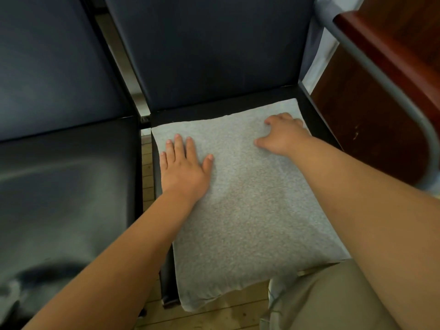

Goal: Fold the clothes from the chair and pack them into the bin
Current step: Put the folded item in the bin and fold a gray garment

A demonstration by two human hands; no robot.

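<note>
The folding is under way and the packing has not begun. One grey garment (250, 210) lies flat on the seat of the chair (214, 108), already in a neat, roughly square shape with straight edges, so it looks folded at least once; I cannot count the layers. No bin shows anywhere in view, so this piece is still to be carried over and packed, perhaps after another fold to make it smaller.

The left hand (183, 167) lies flat on the near-left part of the garment, fingers straight and spread, palm down, holding nothing and seemingly pressing or smoothing the cloth. The right hand (283, 134) sits at the far right corner with its fingers bent and the tips on the fabric; whether it pinches the cloth or only presses on it, I cannot tell.

The garment is a soft, pale grey, flecked knit, smooth and nearly free of wrinkles. It covers most of the seat, leaving a dark strip bare at the back, and its near edge hangs over the front of the seat above the wooden floor (238, 308).

A second dark chair (66, 186) stands just beside, on the left. At its near corner is a blurred dark and grey shape (14, 294), possibly more clothes waiting, though it is too smeared to say.
</note>
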